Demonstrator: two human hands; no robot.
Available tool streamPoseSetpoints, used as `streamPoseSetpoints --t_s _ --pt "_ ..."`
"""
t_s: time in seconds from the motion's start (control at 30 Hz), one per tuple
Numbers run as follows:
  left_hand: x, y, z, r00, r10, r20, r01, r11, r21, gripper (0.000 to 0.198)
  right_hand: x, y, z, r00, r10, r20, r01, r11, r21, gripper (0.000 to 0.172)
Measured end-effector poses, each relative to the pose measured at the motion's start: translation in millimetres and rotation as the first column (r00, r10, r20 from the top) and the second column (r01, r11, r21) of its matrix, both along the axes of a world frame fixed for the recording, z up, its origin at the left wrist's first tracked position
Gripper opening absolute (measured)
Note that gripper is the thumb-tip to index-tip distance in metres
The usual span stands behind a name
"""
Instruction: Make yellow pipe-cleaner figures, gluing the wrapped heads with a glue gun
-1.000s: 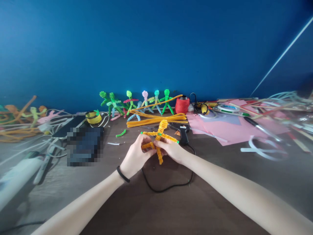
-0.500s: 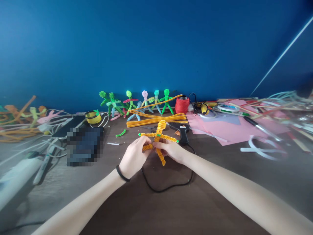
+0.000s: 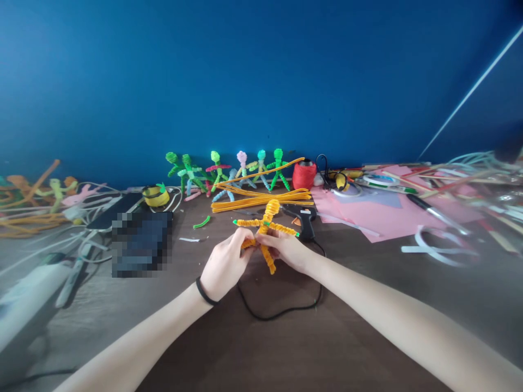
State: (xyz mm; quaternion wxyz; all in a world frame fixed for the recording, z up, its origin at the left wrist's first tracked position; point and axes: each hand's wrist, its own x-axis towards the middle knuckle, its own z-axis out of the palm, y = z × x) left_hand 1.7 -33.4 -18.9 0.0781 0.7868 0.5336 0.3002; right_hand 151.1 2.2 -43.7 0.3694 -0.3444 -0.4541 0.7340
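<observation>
An orange pipe-cleaner figure [image 3: 272, 208] is held upright above the table between both hands, with a coiled head, two outstretched arms with green tips and two coiled legs. My left hand [image 3: 229, 256], a black band at its wrist, pinches the leg on the left. The fingers of my right hand [image 3: 288, 247] are closed on the figure's lower body, near the top of the other leg, which hangs free. Just behind lies a black hot glue gun [image 3: 307, 222], its cord looping below the hands.
Orange pipe cleaners [image 3: 261, 200] lie in a bundle behind the figure. Several coloured pipe-cleaner figures [image 3: 278, 169] lean on the blue wall. A red roll [image 3: 304, 175] and pink paper [image 3: 368, 218] are to the right. A blurred-out dark device [image 3: 143, 245] lies left, near cables.
The orange figure has turned and tilted very slightly, its head shifting a little to the right. Both hands keep their hold and have barely moved.
</observation>
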Motion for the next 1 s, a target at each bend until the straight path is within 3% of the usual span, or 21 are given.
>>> streamPoseSetpoints --t_s 0.2,0.27,0.5,0.83,1.0 --pt "0.2 -0.8 7.1 0.991 -0.042 0.129 0.051 0.997 -0.064 0.001 -0.4 0.7 -0.7 1.000 -0.010 -0.002 0.010 1.000 -0.018 0.027" --pt "-1.4 -0.3 9.5 0.986 -0.059 0.159 0.077 0.991 -0.111 0.008 -0.3 0.6 0.0 1.000 -0.006 0.002 0.006 1.000 -0.005 0.027" --pt "-5.0 5.3 7.9 0.947 -0.046 0.319 0.117 0.972 -0.206 0.005 0.8 0.3 1.0 1.000 -0.009 0.030 0.009 1.000 -0.015 0.025" --pt "-6.0 5.9 3.9 0.994 -0.105 0.040 0.105 0.995 0.006 0.008 0.2 0.9 -0.2 1.000 0.004 0.020 -0.004 1.000 -0.001 0.023" --pt "-3.7 4.5 3.5 0.998 -0.048 0.040 0.048 0.999 0.003 0.016 1.0 1.0 -0.2 1.000 0.016 0.021 -0.016 1.000 -0.005 0.021"
